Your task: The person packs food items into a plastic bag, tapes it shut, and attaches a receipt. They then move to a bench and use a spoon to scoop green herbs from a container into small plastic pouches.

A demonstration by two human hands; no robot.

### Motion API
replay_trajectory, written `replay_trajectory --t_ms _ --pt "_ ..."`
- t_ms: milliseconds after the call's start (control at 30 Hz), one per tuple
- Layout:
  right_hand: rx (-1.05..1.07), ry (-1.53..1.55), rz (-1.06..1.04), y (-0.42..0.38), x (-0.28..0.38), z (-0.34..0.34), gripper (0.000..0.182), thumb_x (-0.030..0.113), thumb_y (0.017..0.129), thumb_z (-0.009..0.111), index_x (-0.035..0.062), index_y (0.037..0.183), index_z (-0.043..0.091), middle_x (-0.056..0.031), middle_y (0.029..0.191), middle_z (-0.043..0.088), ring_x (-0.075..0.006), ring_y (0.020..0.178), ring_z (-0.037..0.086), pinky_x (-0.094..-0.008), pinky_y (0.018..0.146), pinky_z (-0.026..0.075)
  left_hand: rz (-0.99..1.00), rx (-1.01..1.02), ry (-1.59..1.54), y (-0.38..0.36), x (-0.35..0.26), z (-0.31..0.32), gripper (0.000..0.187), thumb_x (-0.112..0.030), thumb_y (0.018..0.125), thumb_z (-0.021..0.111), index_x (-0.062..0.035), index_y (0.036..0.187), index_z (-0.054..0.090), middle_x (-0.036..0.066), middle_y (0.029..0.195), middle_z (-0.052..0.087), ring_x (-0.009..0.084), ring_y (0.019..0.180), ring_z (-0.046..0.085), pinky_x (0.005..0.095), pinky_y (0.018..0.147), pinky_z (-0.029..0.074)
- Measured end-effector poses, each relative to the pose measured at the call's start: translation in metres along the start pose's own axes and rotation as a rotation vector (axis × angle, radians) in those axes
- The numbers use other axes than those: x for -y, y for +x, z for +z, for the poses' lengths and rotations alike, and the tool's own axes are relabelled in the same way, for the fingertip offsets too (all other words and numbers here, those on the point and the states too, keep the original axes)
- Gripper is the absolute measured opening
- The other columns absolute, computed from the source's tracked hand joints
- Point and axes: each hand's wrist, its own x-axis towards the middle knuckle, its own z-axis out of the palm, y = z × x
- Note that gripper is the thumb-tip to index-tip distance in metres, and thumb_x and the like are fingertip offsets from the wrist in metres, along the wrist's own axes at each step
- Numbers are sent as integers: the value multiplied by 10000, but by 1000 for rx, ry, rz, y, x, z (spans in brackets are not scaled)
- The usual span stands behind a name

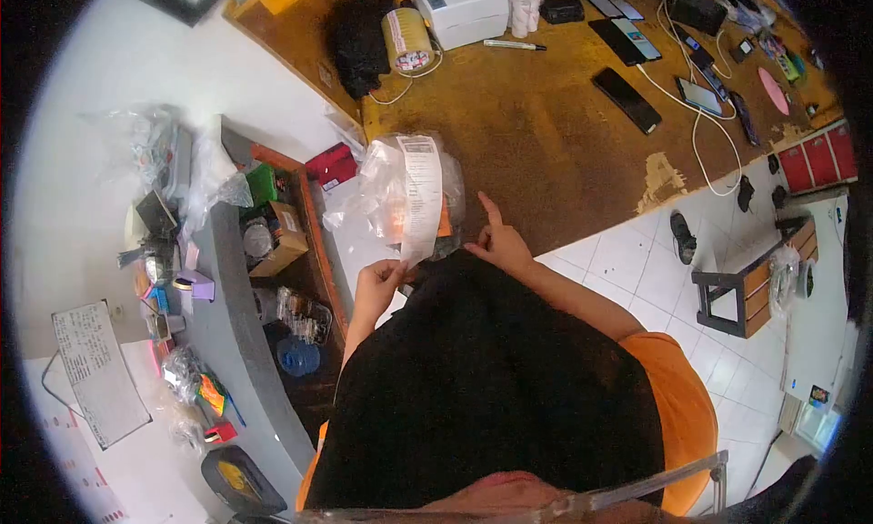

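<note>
A clear plastic-wrapped parcel [386, 192] lies at the near edge of the wooden table [546, 142], with something orange inside. A long white paper label [422, 196] runs down its front. My left hand [379, 280] pinches the lower end of that label. My right hand [497, 240] rests at the parcel's right side, forefinger pointing up, nothing held in it.
Farther back on the table stand a white label printer [459, 10], a tape roll [407, 39], a marker [514, 45] and several phones on cables [627, 99]. At left, a grey counter [227, 297] carries cluttered boxes and bags. A small stool [741, 292] stands on the tiled floor to the right.
</note>
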Motion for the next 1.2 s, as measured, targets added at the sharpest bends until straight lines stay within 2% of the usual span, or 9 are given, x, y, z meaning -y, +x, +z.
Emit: replay_trajectory --t_ms 267,467,600,667,800,833,933,1067,1200 --pt "-146 -191 -16 -78 -20 -15 587 65 807 612 96 1342 373 -136 760 616 -331 721 619 -412 656 481 133 -23 73 -10 34 -37 225 -145 903 602 74 902 655 126 800 696 165 704 675 271 643 523" --pt "-12 -367 172 -211 -65 46 392 153 828 559 48 1203 520 -220 883 625 -399 834 611 -486 767 471 144 473 364 -64 62 -46 152 -71 867 554 22 901 670 107 801 685 160 720 646 297 672 508" --pt "93 -374 397 -311 -166 121 297 157 834 561 34 1103 588 -227 921 641 -388 867 622 -470 768 478 1 852 541 -97 148 -63 251 -165 780 622 -27 984 671 157 918 684 284 900 645 371 790 487" --pt "-47 -251 507 -346 -194 131 296 166 830 573 38 1096 592 -223 919 648 -379 871 628 -459 764 482 125 1044 651 -95 258 -62 280 -177 774 616 -29 1006 666 165 958 682 307 928 639 397 812 480" --pt "-317 25 721 -437 -234 142 293 184 823 597 48 1083 599 -216 916 660 -359 878 639 -436 758 491 117 1348 767 -97 233 -51 293 -173 798 610 -27 1047 657 149 944 688 235 856 632 352 808 485" --pt "-314 20 829 -471 -244 144 298 198 814 618 61 1078 605 -202 876 667 -342 834 650 -425 731 498 -83 1316 686 -121 139 -42 294 -159 794 619 -22 1052 655 126 938 691 189 824 611 333 794 488" --pt "-321 21 914 -509 -248 136 303 212 805 639 73 1073 611 -187 836 674 -324 788 660 -414 704 506 -115 1358 613 -108 125 -8 291 -148 780 638 -17 1039 656 108 949 693 169 819 607 333 778 489" --pt "-305 23 867 -537 -263 105 306 214 805 640 69 1073 611 -185 834 675 -318 780 659 -410 699 507 218 1480 876 -103 121 79 360 -266 795 654 14 1021 642 114 938 694 185 825 595 367 769 467" --pt "-234 -5 806 -574 -289 49 309 216 805 641 66 1073 610 -183 832 676 -313 771 658 -407 693 508 287 1510 895 -121 126 198 355 -241 779 672 29 1007 633 163 891 686 227 748 592 390 716 463"
